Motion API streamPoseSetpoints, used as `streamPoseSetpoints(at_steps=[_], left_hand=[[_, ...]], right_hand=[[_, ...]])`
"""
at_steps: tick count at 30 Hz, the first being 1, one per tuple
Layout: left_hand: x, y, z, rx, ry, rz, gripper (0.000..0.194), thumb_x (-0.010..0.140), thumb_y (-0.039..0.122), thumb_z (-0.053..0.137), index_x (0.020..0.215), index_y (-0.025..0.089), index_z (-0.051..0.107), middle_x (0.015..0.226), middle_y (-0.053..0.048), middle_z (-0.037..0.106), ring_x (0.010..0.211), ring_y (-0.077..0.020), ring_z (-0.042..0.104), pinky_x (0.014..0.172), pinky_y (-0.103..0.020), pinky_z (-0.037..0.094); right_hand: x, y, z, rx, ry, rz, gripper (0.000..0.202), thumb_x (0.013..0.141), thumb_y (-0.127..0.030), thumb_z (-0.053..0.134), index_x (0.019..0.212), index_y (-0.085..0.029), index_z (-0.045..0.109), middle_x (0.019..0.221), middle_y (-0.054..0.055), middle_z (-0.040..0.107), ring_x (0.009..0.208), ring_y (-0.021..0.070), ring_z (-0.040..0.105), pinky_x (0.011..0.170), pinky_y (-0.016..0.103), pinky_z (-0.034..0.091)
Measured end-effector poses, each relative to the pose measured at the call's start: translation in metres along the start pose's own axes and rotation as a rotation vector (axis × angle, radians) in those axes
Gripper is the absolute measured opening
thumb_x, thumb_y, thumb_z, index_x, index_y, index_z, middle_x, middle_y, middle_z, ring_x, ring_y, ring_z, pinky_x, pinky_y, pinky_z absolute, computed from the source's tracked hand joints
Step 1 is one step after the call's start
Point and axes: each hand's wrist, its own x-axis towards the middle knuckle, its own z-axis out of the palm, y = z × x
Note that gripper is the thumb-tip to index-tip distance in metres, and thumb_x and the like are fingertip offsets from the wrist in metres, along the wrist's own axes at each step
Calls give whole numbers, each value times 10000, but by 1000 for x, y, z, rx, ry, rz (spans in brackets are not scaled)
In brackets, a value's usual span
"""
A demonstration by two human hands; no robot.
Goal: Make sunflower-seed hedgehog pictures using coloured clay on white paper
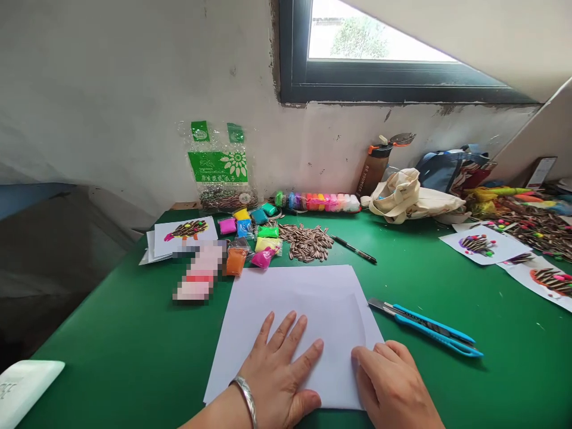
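I am looking down at a green table (134, 351) pushed against a scuffed white wall (134, 89), with a dark-framed window (379, 80) letting daylight in above and a sloped ceiling running off to the right. My left hand (279, 372) is lying flat with its fingers spread wide on a white sheet of paper (308, 304), which is sitting at the near middle of the table, its right part folded over; a silver bangle (245, 396) is circling that wrist. My right hand (393, 387) is pressing on the paper's lower right corner with fingers curled in, gripping nothing that I can make out. Just right of the sheet, a blue utility knife (429, 328) is lying on the green surface, apart from the paper. Beyond the sheet, a heap of sunflower seeds (308, 241) is sitting beside small packets of coloured clay (250, 238), and a black pen (355, 249) is lying just right of the seeds. A clear seed bag with a green label (221, 173) is leaning on the wall, with a row of clay packs (319, 201) beside it, then a brown bottle (378, 164) and a cream cloth bag (411, 196). Finished seed pictures (485, 244) are lying at the far right, and another (185, 232) at the left.
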Motion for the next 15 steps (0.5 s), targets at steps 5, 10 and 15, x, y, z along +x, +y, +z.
streamPoseSetpoints(at_steps=[5, 10, 15], left_hand=[[1, 1, 2, -5, -7, -24, 645, 839, 595, 451, 1411, 353, 280, 1462, -74, 349, 1343, -340, 252, 1060, -604, 102], [2, 6, 1, 13, -4, -75, 626, 831, 549, 502, 1398, 371, 304, 1459, -63, 358, 1351, -330, 241, 1063, -605, 66], [1, -1, 0, -5, -1, 33, 627, 868, 554, 437, 1427, 354, 233, 1474, -61, 330, 1346, -313, 259, 1075, -559, 100]], right_hand=[[0, -5, -5, -35, -22, 79, 216, 813, -71, 423, 679, -191, 543, 549, -10, 471, 569, 144, 407, 700, 324, 292], [-5, -3, -9, -81, -17, 70, 201, 824, -83, 436, 765, -194, 593, 555, -14, 490, 567, 143, 427, 707, 333, 307], [-5, 2, -23, -121, 32, 3, 213, 826, -94, 460, 934, -185, 619, 607, 0, 549, 593, 151, 491, 714, 350, 370]])
